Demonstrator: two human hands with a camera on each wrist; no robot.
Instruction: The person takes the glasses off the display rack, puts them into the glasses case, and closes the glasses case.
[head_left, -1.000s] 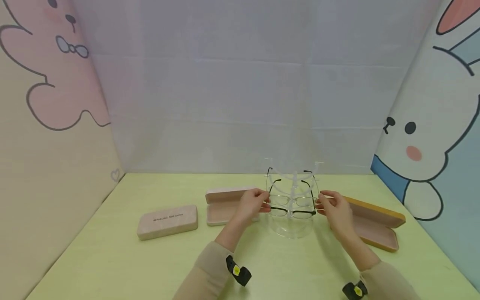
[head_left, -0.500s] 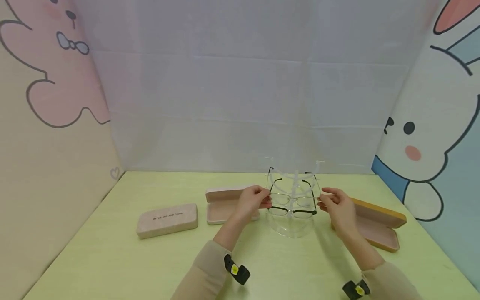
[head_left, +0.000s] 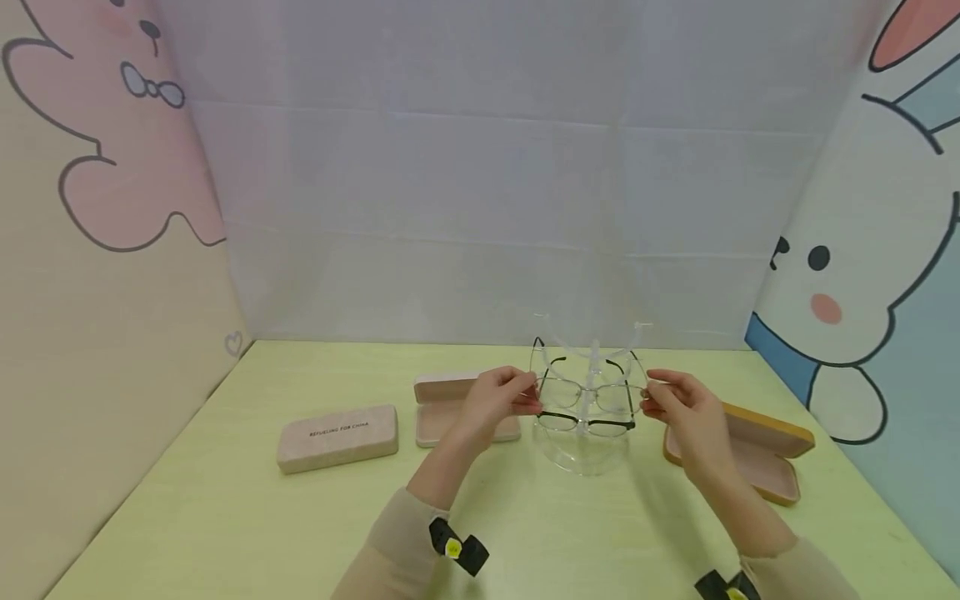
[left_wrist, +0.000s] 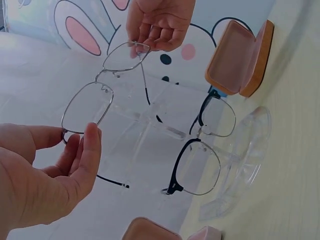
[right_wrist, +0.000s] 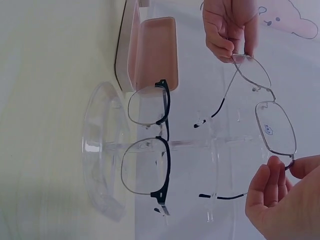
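A pair of thin silver-rimmed glasses (left_wrist: 98,75) is held level between both hands, temples pointing toward the back of the table. My left hand (head_left: 495,404) pinches one end by the hinge with thumb and fingers. The other end is pinched in my right hand (head_left: 688,412). Just behind and below the glasses, a clear display stand (right_wrist: 92,150) rises from a round base. On its lower tier sit black half-rim glasses (right_wrist: 166,172) with temples unfolded. In the wrist views, the silver glasses are in front of the stand; whether they touch it I cannot tell.
An open pale case (head_left: 442,425) lies behind my left hand, and an open yellow-brown case (head_left: 768,471) is right of my right hand. A closed pale case (head_left: 337,439) lies farther left. Printed walls and a white backdrop (head_left: 450,183) enclose the table.
Both hands have risen slightly, bringing the silver glasses up and a little toward me. My right hand has also shifted slightly right. The black half-rim glasses stay on the stand.
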